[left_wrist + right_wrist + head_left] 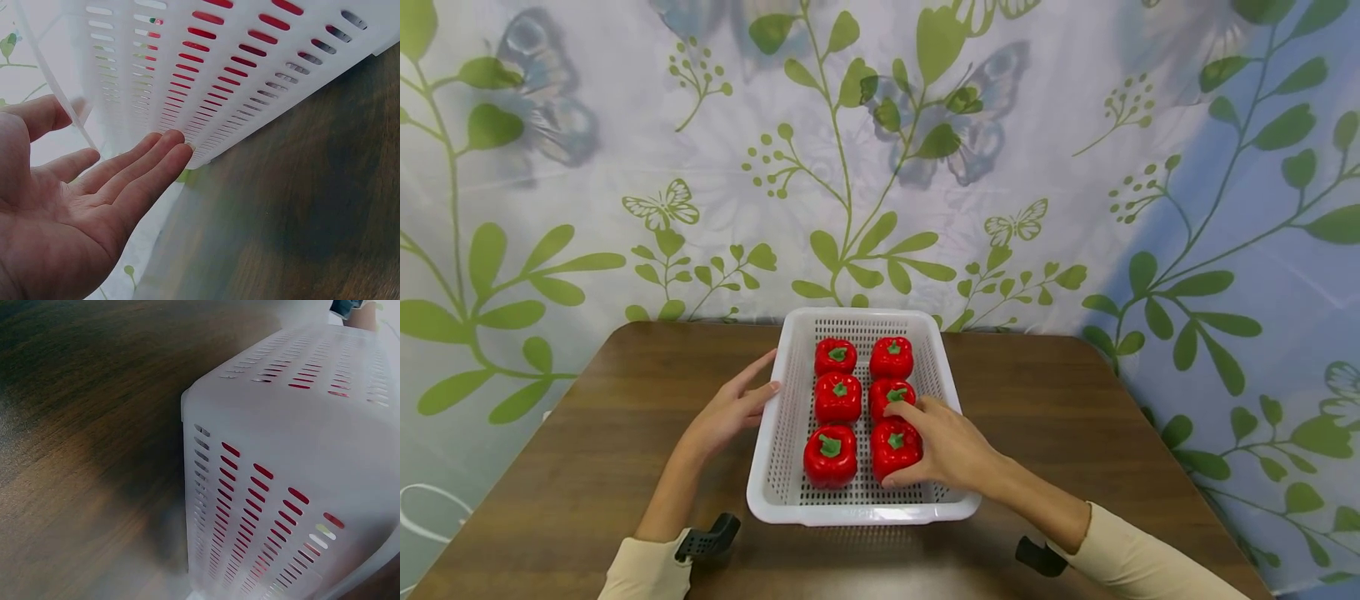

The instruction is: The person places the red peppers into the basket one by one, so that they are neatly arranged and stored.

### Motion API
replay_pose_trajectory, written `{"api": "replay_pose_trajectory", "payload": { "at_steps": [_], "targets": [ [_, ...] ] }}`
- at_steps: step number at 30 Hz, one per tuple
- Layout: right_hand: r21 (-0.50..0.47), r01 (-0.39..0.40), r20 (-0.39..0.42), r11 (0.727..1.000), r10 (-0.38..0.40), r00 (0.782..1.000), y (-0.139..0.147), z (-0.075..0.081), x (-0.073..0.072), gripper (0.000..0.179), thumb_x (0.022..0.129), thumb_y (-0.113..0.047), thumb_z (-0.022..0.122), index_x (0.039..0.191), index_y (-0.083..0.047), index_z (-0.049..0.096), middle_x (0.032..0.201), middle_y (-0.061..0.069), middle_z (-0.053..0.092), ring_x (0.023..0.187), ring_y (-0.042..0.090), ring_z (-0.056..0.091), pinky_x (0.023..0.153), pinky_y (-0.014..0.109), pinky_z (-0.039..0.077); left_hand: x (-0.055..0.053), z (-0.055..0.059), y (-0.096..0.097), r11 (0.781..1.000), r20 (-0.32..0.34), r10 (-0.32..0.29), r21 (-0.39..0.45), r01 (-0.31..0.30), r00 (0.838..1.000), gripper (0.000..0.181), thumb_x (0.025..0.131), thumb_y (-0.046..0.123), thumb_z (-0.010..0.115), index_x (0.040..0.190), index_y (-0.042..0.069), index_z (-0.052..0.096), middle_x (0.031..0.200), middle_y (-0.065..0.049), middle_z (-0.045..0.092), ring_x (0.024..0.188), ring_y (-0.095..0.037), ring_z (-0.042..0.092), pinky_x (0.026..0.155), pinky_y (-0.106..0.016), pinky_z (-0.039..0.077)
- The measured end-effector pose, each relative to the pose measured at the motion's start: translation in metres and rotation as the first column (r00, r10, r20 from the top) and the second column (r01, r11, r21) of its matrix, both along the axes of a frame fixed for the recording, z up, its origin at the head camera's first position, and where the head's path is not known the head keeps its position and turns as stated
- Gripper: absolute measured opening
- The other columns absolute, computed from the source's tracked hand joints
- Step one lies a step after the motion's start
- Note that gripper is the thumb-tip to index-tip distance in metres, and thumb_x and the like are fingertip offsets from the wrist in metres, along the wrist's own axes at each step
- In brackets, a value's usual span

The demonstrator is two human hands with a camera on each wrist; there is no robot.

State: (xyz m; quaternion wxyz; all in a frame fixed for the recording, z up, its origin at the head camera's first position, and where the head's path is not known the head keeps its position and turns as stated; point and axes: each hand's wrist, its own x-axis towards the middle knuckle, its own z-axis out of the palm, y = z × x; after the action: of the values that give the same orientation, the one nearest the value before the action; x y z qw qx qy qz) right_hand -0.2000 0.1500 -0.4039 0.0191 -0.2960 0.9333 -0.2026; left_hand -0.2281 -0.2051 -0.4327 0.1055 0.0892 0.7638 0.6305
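Note:
Several red bell peppers (838, 397) with green stems stand in two columns inside a white perforated plastic basket (765, 467). At the front right, my right hand (951, 446) grips the nearest bell pepper (891, 454), thumb on its near side and fingers on its far side. Those fingers partly cover the pepper behind it. My left hand (730, 412) is at the basket's left side, its thumb at the rim. In the left wrist view, the fingers (134, 172) of that hand extend nearly straight along the outer wall. The right wrist view shows the basket wall (281, 444) but not the hand.
The basket stands on a dark brown wooden table (1030, 392), near its back edge. Behind it hangs a cloth (700, 150) printed with leaves and butterflies. A white cable (430, 508) loops at the far left. Dark straps (707, 540) sit on both wrists.

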Motion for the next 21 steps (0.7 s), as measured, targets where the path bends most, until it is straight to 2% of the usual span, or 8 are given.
{"api": "replay_pose_trajectory", "payload": {
  "at_steps": [5, 12, 14, 17, 21],
  "targets": [
    [-0.02, 0.006, 0.028, 1.0, -0.006, 1.0, 0.001, 0.003, -0.001, 0.086, 0.067, -0.067, 0.084, 0.138, -0.027, 0.057, 0.129, 0.005, 0.059, 0.11, 0.019, 0.057, 0.086, 0.044, 0.06, 0.0, 0.0, 0.0, 1.0, -0.004, -0.007, 0.002, 0.007, 1.0, 0.067, 0.104, 0.036, 0.055, 0.163, 0.029, 0.023, 0.151, -0.026, 0.046, 0.122, -0.044, 0.064, 0.098, -0.057, 0.054],
    [-0.157, -0.008, 0.058, 0.988, 0.017, 0.998, 0.009, 0.015, -0.007, 0.078, 0.075, -0.057, 0.085, 0.137, -0.019, 0.057, 0.124, 0.01, 0.062, 0.106, 0.025, 0.06, 0.083, 0.04, 0.058, 0.0, -0.001, -0.001, 1.0, 0.004, -0.009, 0.0, 0.009, 1.0, 0.067, 0.104, 0.037, 0.055, 0.162, 0.03, 0.023, 0.152, -0.025, 0.046, 0.123, -0.044, 0.063, 0.098, -0.057, 0.054],
    [-0.196, 0.024, 0.046, 0.98, -0.016, 0.999, 0.012, 0.02, -0.009, 0.074, 0.077, -0.054, 0.084, 0.136, -0.018, 0.058, 0.118, 0.01, 0.064, 0.102, 0.026, 0.062, 0.079, 0.037, 0.058, 0.001, -0.001, -0.002, 1.0, 0.003, -0.008, -0.002, 0.008, 1.0, 0.067, 0.105, 0.037, 0.055, 0.162, 0.031, 0.023, 0.152, -0.025, 0.046, 0.123, -0.044, 0.063, 0.098, -0.056, 0.054],
    [-0.255, 0.107, 0.016, 0.961, -0.107, 0.994, 0.019, 0.026, -0.013, 0.065, 0.081, -0.045, 0.084, 0.133, -0.015, 0.061, 0.108, 0.01, 0.067, 0.092, 0.025, 0.066, 0.075, 0.035, 0.06, 0.002, -0.002, -0.003, 1.0, -0.003, -0.007, -0.003, 0.007, 1.0, 0.066, 0.105, 0.036, 0.055, 0.163, 0.03, 0.023, 0.151, -0.026, 0.046, 0.122, -0.044, 0.063, 0.098, -0.056, 0.054],
    [-0.312, 0.223, -0.028, 0.924, -0.243, 0.97, 0.034, 0.03, -0.022, 0.049, 0.087, -0.031, 0.081, 0.128, -0.01, 0.063, 0.098, 0.012, 0.07, 0.083, 0.022, 0.068, 0.073, 0.038, 0.062, 0.003, -0.003, -0.003, 1.0, -0.008, -0.009, 0.001, 0.009, 1.0, 0.066, 0.105, 0.035, 0.054, 0.162, 0.03, 0.023, 0.15, -0.027, 0.047, 0.121, -0.043, 0.064, 0.097, -0.056, 0.054]
  ]
}}
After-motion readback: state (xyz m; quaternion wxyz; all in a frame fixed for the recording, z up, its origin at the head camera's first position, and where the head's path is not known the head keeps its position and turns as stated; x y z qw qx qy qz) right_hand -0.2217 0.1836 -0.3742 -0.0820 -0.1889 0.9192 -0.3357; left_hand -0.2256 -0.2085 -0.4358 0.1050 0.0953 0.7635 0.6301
